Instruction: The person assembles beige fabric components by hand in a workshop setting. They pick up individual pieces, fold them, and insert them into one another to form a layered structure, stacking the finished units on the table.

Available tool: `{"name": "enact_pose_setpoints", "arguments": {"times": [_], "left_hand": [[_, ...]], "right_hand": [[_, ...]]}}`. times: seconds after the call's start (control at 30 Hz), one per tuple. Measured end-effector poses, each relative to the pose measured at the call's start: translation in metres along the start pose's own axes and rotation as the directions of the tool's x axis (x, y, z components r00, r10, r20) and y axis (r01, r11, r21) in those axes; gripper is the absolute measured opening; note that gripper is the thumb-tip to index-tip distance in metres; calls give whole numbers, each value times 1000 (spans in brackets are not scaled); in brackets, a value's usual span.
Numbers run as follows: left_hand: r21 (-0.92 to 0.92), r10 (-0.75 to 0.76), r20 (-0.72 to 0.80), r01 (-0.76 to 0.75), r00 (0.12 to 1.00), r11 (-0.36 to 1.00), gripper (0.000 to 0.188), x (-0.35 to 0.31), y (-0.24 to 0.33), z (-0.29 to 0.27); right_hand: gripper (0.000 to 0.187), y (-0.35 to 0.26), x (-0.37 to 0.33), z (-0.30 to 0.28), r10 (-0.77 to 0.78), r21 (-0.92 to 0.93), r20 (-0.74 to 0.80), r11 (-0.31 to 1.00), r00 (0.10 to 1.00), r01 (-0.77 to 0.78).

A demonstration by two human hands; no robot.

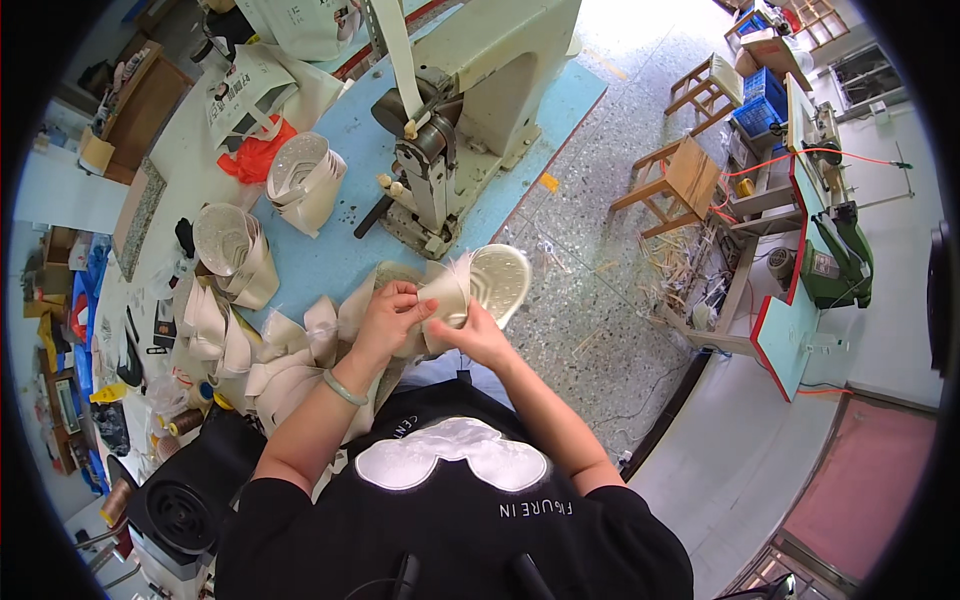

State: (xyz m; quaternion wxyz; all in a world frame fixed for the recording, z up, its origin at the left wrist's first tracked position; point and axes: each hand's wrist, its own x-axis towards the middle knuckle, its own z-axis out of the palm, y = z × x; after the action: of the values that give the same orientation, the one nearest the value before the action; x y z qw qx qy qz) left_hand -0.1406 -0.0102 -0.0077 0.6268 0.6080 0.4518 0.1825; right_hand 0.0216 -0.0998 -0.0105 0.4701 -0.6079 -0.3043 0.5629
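Observation:
Close in front of my body, both hands hold a cream shoe upper [446,287] with a smooth, curved surface. My left hand [392,318] pinches its left edge between thumb and fingers. Around its lower right side closes my right hand [474,335], the thumb lying on the front and some fingers hidden behind. Just beyond the right hand is a nested stack of perforated cream uppers [505,284]; whether it touches the held one I cannot tell. Beside and under my left forearm lies a heap of loose cream uppers [285,385].
A cream industrial machine [500,85] stands on the blue table [350,240] ahead. Two nested stacks, a nearer one [235,255] and a farther one [305,180], sit left of it. A black machine part [190,500] is at lower left. Wooden stools [680,185] stand on the right floor.

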Motion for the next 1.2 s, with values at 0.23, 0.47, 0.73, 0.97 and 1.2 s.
{"name": "enact_pose_setpoints", "arguments": {"times": [0.23, 0.47, 0.73, 0.97, 1.2], "left_hand": [[686, 291, 42, -240, 956, 687, 30, -22, 0, -32], [45, -26, 159, 19, 987, 999, 28, -2, 0, -24], [-286, -13, 154, 58, 988, 957, 27, -16, 11, -15], [-230, -104, 9, 103, 995, 968, 31, -17, 22, -11], [604, 126, -49, -71, 991, 794, 34, -21, -10, -48]], "right_hand": [[47, 4, 4, 5, -52, -30, -167, 998, 985, 48], [40, -15, -11, -3, -214, -32, -423, 975, 881, 221], [42, 15, 21, -47, 88, 117, -249, 991, 964, -61], [60, -8, 4, 16, -44, 28, 97, 999, 994, 41], [53, -5, 6, 19, -92, -73, -67, 993, 993, 88]]}}
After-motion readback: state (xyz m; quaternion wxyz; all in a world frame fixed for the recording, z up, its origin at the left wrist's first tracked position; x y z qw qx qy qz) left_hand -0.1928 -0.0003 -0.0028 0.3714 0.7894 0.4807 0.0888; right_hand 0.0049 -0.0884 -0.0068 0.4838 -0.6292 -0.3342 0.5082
